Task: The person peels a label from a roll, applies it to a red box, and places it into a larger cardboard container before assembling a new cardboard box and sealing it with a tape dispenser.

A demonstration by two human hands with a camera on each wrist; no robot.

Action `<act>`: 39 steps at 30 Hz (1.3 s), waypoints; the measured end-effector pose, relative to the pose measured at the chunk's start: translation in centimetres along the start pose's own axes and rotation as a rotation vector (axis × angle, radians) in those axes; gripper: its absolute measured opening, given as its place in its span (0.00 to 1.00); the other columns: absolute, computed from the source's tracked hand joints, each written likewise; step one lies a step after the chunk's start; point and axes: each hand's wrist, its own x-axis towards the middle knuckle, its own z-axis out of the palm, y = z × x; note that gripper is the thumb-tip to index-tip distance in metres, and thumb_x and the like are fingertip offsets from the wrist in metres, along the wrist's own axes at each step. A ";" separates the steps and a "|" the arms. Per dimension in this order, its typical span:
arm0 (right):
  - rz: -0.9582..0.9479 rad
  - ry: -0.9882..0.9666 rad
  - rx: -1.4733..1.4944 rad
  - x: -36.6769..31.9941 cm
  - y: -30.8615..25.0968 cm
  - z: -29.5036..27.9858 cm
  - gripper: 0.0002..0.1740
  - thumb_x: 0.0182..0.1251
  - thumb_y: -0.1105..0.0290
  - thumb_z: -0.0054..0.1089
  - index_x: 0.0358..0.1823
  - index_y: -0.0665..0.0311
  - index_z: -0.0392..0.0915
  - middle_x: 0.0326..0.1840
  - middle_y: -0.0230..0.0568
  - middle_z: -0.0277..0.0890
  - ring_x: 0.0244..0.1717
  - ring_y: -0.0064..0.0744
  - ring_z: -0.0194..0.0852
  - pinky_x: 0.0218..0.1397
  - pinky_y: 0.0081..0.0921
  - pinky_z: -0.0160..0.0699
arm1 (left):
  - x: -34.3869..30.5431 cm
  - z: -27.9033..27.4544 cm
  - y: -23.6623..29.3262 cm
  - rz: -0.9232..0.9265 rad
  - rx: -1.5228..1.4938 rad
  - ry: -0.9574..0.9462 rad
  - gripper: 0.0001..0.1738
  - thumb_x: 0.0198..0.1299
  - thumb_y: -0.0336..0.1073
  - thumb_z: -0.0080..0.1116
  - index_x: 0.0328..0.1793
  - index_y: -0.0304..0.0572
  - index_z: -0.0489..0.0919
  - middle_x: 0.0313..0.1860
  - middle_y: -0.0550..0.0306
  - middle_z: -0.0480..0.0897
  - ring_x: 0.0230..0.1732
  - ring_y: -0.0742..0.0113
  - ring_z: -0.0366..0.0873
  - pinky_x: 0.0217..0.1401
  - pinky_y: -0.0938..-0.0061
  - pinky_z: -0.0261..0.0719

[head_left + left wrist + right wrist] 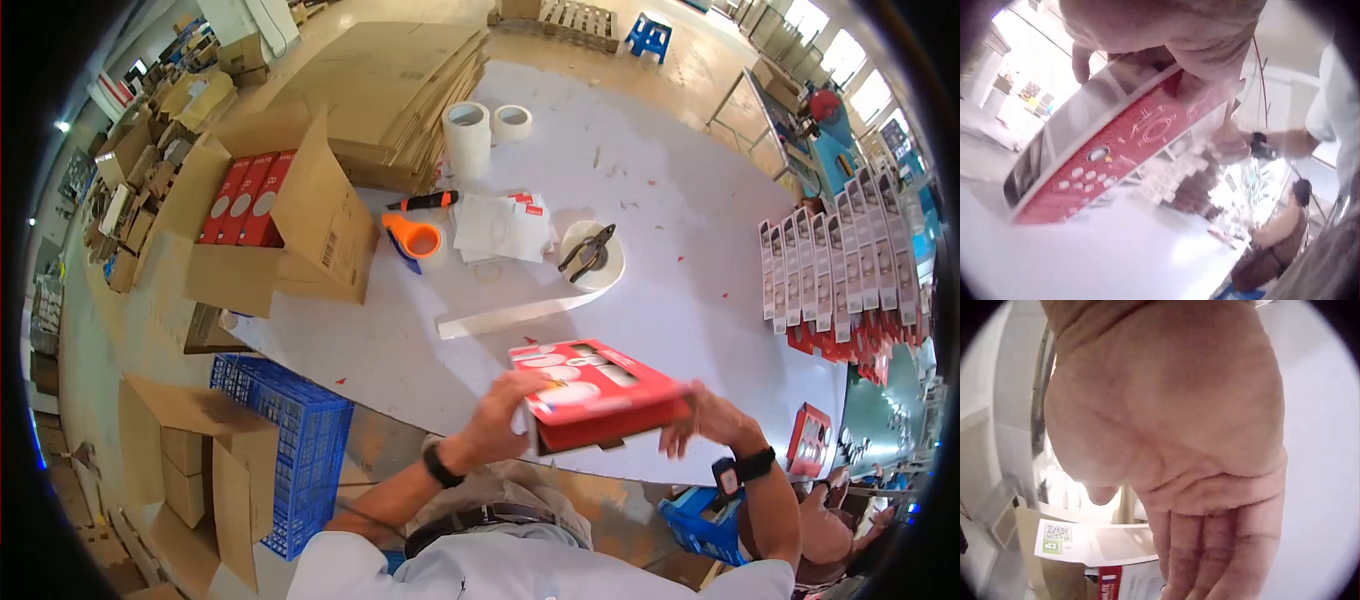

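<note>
A red carton [592, 395] with round white windows hangs just above the near edge of the white table [650, 200]. My left hand [497, 412] grips its left end, fingers curled over the top; in the left wrist view the same hand [1166, 25] sits on the carton's red printed side [1141, 134]. At the carton's right end my right hand [700, 415] touches it with relaxed fingers. The right wrist view is mostly that hand's open palm [1166, 425], with a corner of the carton [1110, 581] beyond the fingers.
An open cardboard box [300, 215] holding red cartons stands at the left, flat cardboard [400, 90] behind it. Tape rolls [467, 125], an orange dispenser [415, 240], a cutter [425, 201], pliers [588, 250] and white sheets [500, 225] lie mid-table. Flat packs [840, 270] line the right; a blue crate [290, 420] sits below.
</note>
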 end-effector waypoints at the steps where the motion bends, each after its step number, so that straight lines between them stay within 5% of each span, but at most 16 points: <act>1: -0.085 0.063 0.041 1.3 -0.7 -0.8 0.45 0.86 0.32 0.30 0.62 0.69 0.81 0.45 0.53 0.89 0.42 0.43 0.91 0.42 0.36 0.90 | 0.7 -1.7 0.7 -0.020 -0.028 0.048 0.38 0.47 0.21 0.79 0.68 0.40 0.77 0.66 0.44 0.83 0.68 0.45 0.80 0.75 0.57 0.76; 3: -0.250 0.423 -0.399 4.5 -3.7 -0.2 0.30 0.89 0.47 0.47 0.61 0.70 0.82 0.43 0.46 0.89 0.42 0.34 0.90 0.42 0.30 0.89 | -0.2 -5.4 0.5 -0.188 -0.205 0.053 0.35 0.54 0.22 0.77 0.69 0.39 0.76 0.67 0.43 0.82 0.68 0.48 0.82 0.74 0.60 0.78; 5: -0.311 0.502 -0.390 9.7 -4.6 -1.1 0.19 0.83 0.61 0.61 0.59 0.71 0.83 0.41 0.41 0.88 0.41 0.28 0.89 0.42 0.27 0.88 | -2.4 -9.3 -0.7 -0.518 -0.353 0.080 0.33 0.59 0.22 0.73 0.71 0.39 0.76 0.68 0.43 0.82 0.69 0.50 0.81 0.74 0.60 0.78; 7: -0.378 0.551 -0.422 15.0 -5.9 -0.8 0.18 0.79 0.62 0.66 0.57 0.71 0.84 0.41 0.42 0.88 0.42 0.30 0.89 0.44 0.28 0.88 | -3.6 -12.3 -1.6 -0.649 -0.460 0.141 0.32 0.58 0.23 0.74 0.71 0.39 0.77 0.66 0.46 0.83 0.67 0.53 0.82 0.73 0.61 0.79; 9: -0.594 0.692 -0.748 21.8 -5.7 -1.5 0.20 0.72 0.62 0.73 0.55 0.70 0.85 0.41 0.46 0.88 0.41 0.34 0.90 0.46 0.32 0.89 | -2.7 -14.8 0.3 -0.524 -0.223 0.104 0.32 0.57 0.24 0.76 0.69 0.38 0.78 0.63 0.48 0.85 0.63 0.56 0.84 0.69 0.63 0.82; 13: -0.588 0.799 -1.068 32.1 -9.6 -1.9 0.22 0.61 0.63 0.76 0.53 0.69 0.84 0.48 0.53 0.88 0.49 0.55 0.88 0.58 0.46 0.86 | -2.9 -17.2 0.3 -0.706 -0.027 0.103 0.29 0.54 0.27 0.80 0.63 0.37 0.81 0.55 0.51 0.88 0.55 0.62 0.87 0.59 0.66 0.86; 19: -0.401 0.922 -1.188 40.7 -13.6 -7.5 0.36 0.58 0.62 0.77 0.68 0.66 0.76 0.67 0.56 0.80 0.67 0.61 0.78 0.73 0.50 0.76 | -1.1 -17.9 -1.4 -0.599 0.031 0.045 0.28 0.52 0.29 0.81 0.60 0.36 0.83 0.49 0.53 0.89 0.50 0.63 0.88 0.55 0.65 0.87; 20: -0.291 0.892 -1.205 41.3 -14.3 -8.1 0.42 0.58 0.61 0.78 0.73 0.64 0.72 0.74 0.55 0.74 0.75 0.60 0.71 0.80 0.46 0.71 | -1.8 -18.6 -1.8 -0.646 0.140 -0.087 0.33 0.53 0.27 0.80 0.67 0.36 0.79 0.57 0.50 0.87 0.57 0.62 0.86 0.61 0.67 0.84; 24: -0.218 0.893 -1.261 44.7 -15.0 -10.9 0.52 0.54 0.60 0.81 0.82 0.59 0.65 0.79 0.51 0.72 0.81 0.57 0.64 0.85 0.44 0.65 | -2.1 -18.6 -3.1 -0.583 -0.263 0.011 0.45 0.50 0.26 0.81 0.76 0.38 0.71 0.72 0.41 0.77 0.73 0.50 0.76 0.79 0.61 0.71; 28: -0.190 0.864 -1.246 46.1 -14.9 -12.3 0.54 0.50 0.59 0.82 0.81 0.62 0.66 0.73 0.53 0.75 0.77 0.55 0.68 0.81 0.44 0.70 | -0.5 -18.7 -2.9 -0.434 -0.164 0.008 0.38 0.53 0.30 0.83 0.69 0.39 0.75 0.71 0.42 0.77 0.76 0.50 0.74 0.80 0.57 0.72; 35: -0.306 1.004 -1.273 45.5 -15.3 -13.2 0.13 0.65 0.65 0.74 0.50 0.57 0.91 0.47 0.46 0.84 0.52 0.52 0.83 0.55 0.44 0.85 | -0.4 -19.0 -3.3 -0.401 -0.112 -0.039 0.45 0.50 0.31 0.83 0.75 0.40 0.71 0.73 0.40 0.76 0.76 0.45 0.74 0.83 0.54 0.68; 37: -0.394 1.010 -1.153 42.2 -17.3 -10.1 0.06 0.70 0.67 0.70 0.42 0.59 0.92 0.40 0.45 0.86 0.43 0.51 0.86 0.49 0.44 0.85 | -0.4 -19.1 -3.2 -0.408 -0.133 -0.049 0.45 0.51 0.31 0.82 0.76 0.39 0.71 0.73 0.40 0.76 0.76 0.45 0.74 0.83 0.55 0.68; 39: -0.467 0.974 -1.152 38.8 -19.1 -7.7 0.07 0.72 0.67 0.69 0.45 0.59 0.92 0.35 0.43 0.87 0.37 0.46 0.87 0.44 0.41 0.85 | -0.7 -18.6 -2.7 -0.515 -0.084 -0.032 0.45 0.51 0.30 0.82 0.76 0.37 0.70 0.73 0.41 0.76 0.74 0.47 0.76 0.80 0.56 0.71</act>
